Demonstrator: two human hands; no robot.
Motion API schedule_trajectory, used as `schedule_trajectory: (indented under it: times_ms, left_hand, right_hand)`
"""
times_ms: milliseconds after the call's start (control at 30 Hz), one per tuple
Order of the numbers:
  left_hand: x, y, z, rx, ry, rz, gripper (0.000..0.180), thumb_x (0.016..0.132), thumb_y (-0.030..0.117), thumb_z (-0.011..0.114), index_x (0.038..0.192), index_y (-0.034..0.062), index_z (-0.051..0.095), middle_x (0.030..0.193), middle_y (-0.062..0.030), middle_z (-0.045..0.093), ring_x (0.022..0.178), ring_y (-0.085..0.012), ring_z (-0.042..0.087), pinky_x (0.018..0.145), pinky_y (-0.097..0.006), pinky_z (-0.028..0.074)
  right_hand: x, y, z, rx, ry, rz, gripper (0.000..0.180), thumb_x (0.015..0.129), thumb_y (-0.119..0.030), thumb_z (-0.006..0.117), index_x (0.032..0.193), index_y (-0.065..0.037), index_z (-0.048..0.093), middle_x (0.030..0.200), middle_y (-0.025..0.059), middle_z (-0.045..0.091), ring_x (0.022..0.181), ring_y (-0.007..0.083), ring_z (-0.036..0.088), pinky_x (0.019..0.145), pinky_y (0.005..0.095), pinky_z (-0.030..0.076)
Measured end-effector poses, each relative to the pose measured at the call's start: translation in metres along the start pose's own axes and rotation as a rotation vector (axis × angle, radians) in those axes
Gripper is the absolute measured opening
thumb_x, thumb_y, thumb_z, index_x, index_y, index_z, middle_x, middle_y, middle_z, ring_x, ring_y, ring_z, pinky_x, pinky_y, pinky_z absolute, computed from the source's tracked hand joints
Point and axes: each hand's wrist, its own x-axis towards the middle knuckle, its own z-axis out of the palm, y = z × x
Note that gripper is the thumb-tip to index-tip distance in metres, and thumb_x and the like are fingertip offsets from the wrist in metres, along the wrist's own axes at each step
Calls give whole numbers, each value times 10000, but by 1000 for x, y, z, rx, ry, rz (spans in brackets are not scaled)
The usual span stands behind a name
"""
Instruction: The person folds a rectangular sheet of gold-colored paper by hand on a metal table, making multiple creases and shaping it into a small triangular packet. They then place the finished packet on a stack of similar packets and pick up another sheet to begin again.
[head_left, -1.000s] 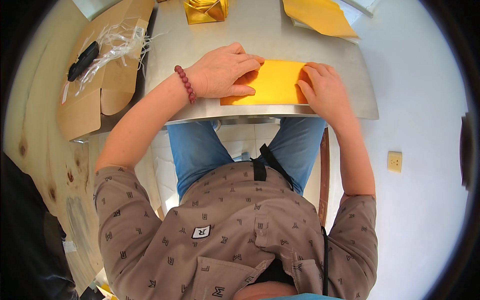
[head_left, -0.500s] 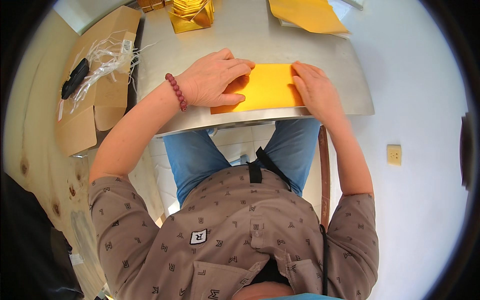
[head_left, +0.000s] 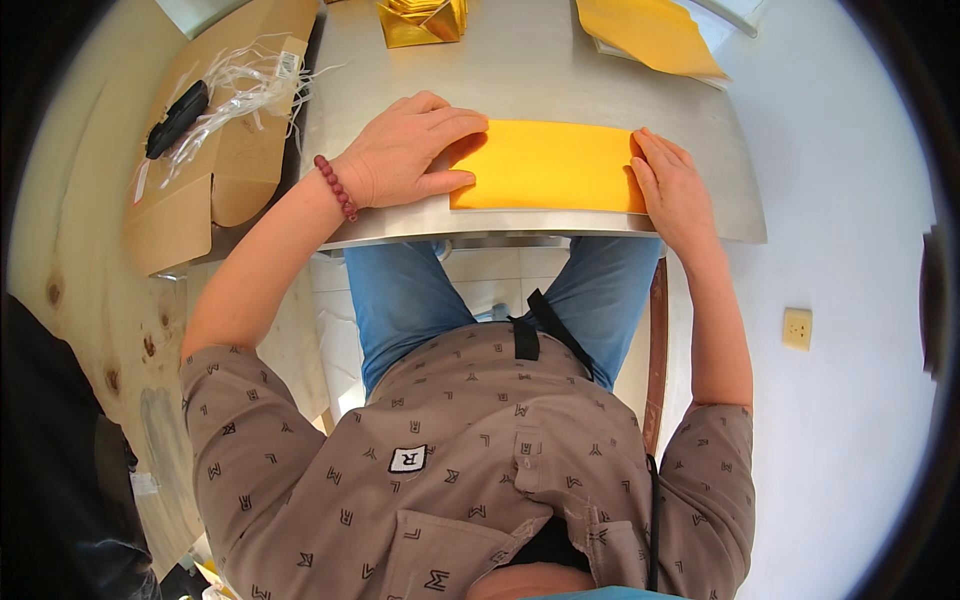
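Lying along the near edge of the desk (head_left: pixel 350 92), the paper (head_left: pixel 555 165) has the left hand (head_left: pixel 405 150) and right hand (head_left: pixel 678 190) at its ends, thumbs apart from fingers. Gold folds (head_left: pixel 425 28) sit toward the far edge, sheets (head_left: pixel 650 35) near the far-right corner; beside the left edge, a carton (head_left: pixel 245 190) bears strips (head_left: pixel 238 97).

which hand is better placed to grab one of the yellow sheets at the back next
Probably the right hand: the yellow sheets lie almost straight beyond it, while the left hand is farther off. They touch opposite ends of the yellow strip.
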Motion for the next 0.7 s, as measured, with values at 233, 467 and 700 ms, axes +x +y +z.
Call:
schedule_trajectory:
  times_ms: [233,467,700]
  left_hand:
    - [-13,-6,9,18,167,45,549,927,381,714,1401,125,614,1325,-56,699,1192,-306,590,1097,-400,478]
    - [-14,-1,6,-14,169,35,562,927,364,724,1418,114,610,1281,-76,708,1189,-322,587,1090,-418,477]
    - [-53,25,1,-68,105,-78,559,948,306,722,1451,95,598,1342,-96,676,1262,-335,551,1119,-439,443]
  right_hand:
    - [1,-6,-1,-126,115,-114,433,1026,-240,630,1405,-31,643,1469,138,641,1375,349,558,1170,467,439]
    - [-20,-99,10,215,67,-485,464,917,-217,764,1335,-48,653,1386,162,658,1358,348,563,1188,493,411]
    - [-26,-123,25,307,82,-474,284,847,-126,803,1093,-67,672,1134,93,682,1085,299,640,1002,430,514]
